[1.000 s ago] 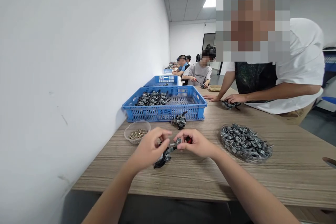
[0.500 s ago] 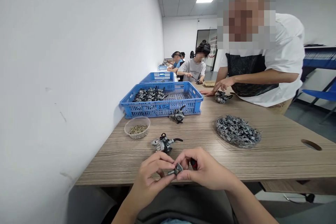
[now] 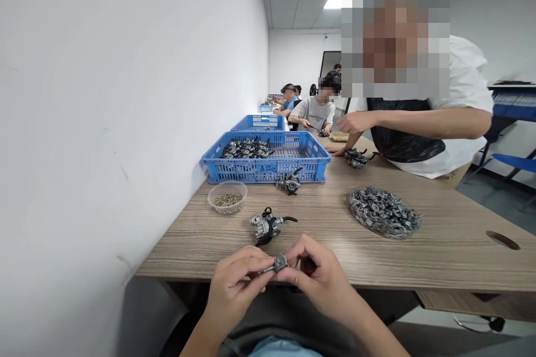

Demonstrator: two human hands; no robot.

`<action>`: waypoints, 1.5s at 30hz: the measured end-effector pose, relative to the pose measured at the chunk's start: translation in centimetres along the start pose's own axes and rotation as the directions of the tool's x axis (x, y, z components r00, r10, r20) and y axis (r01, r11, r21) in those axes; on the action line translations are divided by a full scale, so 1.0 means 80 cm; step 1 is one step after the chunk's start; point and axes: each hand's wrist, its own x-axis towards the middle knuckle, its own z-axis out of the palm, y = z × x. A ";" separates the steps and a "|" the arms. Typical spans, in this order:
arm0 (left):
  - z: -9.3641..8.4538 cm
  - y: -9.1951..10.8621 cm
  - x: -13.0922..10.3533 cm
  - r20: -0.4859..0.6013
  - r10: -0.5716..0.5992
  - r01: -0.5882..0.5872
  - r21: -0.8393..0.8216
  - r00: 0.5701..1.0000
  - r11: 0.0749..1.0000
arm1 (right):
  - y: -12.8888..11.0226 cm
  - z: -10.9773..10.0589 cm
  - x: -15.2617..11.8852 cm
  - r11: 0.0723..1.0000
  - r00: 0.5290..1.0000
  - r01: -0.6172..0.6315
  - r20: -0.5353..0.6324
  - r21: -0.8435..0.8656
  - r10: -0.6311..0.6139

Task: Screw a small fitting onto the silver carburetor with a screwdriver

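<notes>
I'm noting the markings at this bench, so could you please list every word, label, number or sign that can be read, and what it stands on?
None can be read for certain.
Front blue crate: dark marks on its near side, too blurred to read.
Light grey shirt beyond it: a line of print, too small.

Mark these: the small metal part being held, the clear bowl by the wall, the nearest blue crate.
Small metal part (image 3: 280, 262): head view, on its block-like end.
Clear bowl (image 3: 228, 211): head view, on its near wall.
Nearest blue crate (image 3: 268, 169): head view, front wall, middle.
</notes>
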 end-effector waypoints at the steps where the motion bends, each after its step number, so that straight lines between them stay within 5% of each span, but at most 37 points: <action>1: 0.000 0.001 -0.003 -0.003 -0.015 0.015 -0.004 1.000 1.000 | 0.003 0.004 -0.003 0.999 0.999 0.034 -0.024 -0.013 -0.034; 11: -0.004 0.020 -0.019 -0.085 -0.050 0.055 0.052 0.995 0.997 | 0.000 0.030 -0.027 0.976 0.975 0.185 -0.099 -0.116 -0.196; 16: -0.014 0.026 -0.032 -0.052 -0.068 0.073 0.095 0.996 0.993 | -0.005 0.034 -0.030 0.972 0.976 0.217 -0.011 -0.089 -0.219; 25: -0.023 0.038 -0.046 -0.088 0.091 -0.071 0.209 0.992 0.975 | -0.015 0.027 -0.023 0.988 0.975 0.148 0.162 0.030 -0.151; 27: -0.018 0.037 -0.050 -0.161 0.095 -0.064 0.190 0.982 0.980 | -0.010 0.009 0.005 0.995 0.983 0.096 0.160 -0.040 -0.088; 29: -0.016 0.038 -0.052 -0.225 0.113 -0.070 0.191 0.968 0.979 | -0.003 -0.021 0.054 0.974 0.999 -0.029 0.007 -0.225 0.032; 31: -0.018 0.039 -0.051 -0.247 0.142 -0.088 0.216 0.958 0.972 | 0.009 -0.060 0.118 0.853 0.964 -0.233 -0.229 -0.467 0.137; 35: -0.029 0.042 -0.042 -0.170 0.206 -0.152 0.287 0.964 0.946 | 0.044 -0.124 0.246 0.676 0.885 -0.442 -0.410 -0.589 0.221; 40: -0.041 0.043 -0.031 -0.094 0.267 -0.216 0.366 0.959 0.905 | 0.100 -0.140 0.334 0.529 0.866 -0.499 -0.367 -0.687 0.340; 45: -0.049 0.039 -0.025 -0.085 0.272 -0.215 0.409 0.958 0.887 | 0.140 -0.156 0.349 0.473 0.873 -0.455 -0.275 -0.755 0.402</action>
